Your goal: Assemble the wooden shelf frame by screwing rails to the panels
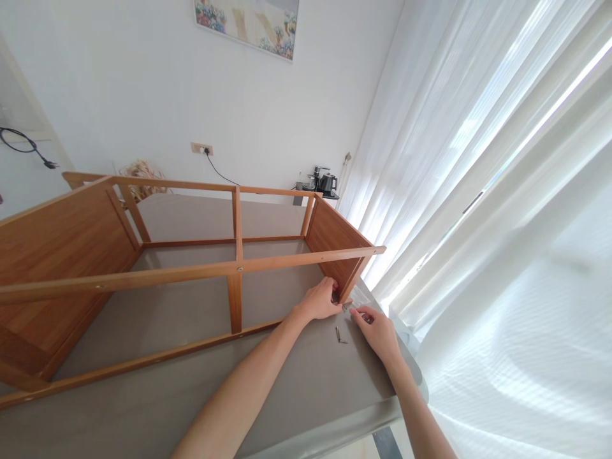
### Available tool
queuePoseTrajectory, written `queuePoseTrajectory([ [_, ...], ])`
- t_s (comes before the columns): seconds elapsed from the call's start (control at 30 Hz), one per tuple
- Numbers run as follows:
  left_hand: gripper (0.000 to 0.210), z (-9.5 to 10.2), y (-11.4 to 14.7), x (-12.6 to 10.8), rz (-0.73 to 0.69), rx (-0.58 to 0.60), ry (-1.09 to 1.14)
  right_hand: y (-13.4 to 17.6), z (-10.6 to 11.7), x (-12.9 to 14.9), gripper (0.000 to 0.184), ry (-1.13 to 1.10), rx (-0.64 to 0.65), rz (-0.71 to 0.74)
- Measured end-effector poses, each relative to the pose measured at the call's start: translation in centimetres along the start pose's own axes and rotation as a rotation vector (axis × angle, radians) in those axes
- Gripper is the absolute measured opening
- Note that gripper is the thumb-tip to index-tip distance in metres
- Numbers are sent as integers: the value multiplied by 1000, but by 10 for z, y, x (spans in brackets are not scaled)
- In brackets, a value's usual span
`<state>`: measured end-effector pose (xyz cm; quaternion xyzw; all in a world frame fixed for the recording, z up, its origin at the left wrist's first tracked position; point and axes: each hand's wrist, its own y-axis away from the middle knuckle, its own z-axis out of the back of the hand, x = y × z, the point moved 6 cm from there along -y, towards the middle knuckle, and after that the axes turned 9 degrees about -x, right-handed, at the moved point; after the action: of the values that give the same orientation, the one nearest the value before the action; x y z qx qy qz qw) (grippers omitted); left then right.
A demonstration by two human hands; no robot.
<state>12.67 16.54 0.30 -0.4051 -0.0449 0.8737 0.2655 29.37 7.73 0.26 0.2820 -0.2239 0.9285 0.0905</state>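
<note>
A brown wooden shelf frame (239, 262) with solid end panels lies on a table (296, 382) with a grey cover. At its near right corner, my left hand (322, 301) is closed around the end of the lower rail, beside the end panel (335, 245). Just right of that corner is my right hand (380, 331), its thumb and fingers pinched together close to the rail end. Something small and metallic shows near those fingertips, too small to name. A few loose metal screws (338, 334) lie on the cover below the hands.
White curtains (459, 159) hang along the right side, close to the table's edge. Behind the frame, a black kettle (327, 183) stands on a small stand. A wall socket (201, 149) has a cord plugged in. A framed picture (248, 25) hangs above.
</note>
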Motion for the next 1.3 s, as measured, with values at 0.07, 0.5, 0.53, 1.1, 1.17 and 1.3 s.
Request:
queuePoseTrajectory([
  [0.07,41,1,0,-1,-3,5,-3,-3,5,0,44,1,67,0],
  [0.5,40,-1,0,0,-27,-3,-13,-4,-1,-5,37,-157,66,107],
  [0.53,39,-1,0,-1,-31,-8,-16,-3,-1,-7,37,-154,39,109],
  [1.1,37,2,2,-8,-67,-20,-116,-8,-12,-11,30,-402,108,-34],
  [1.17,37,3,2,-8,-59,-14,-115,-5,-13,-10,31,-358,119,-39],
  [1.3,35,4,3,-10,-44,2,-133,-3,-7,-3,37,-303,69,19],
])
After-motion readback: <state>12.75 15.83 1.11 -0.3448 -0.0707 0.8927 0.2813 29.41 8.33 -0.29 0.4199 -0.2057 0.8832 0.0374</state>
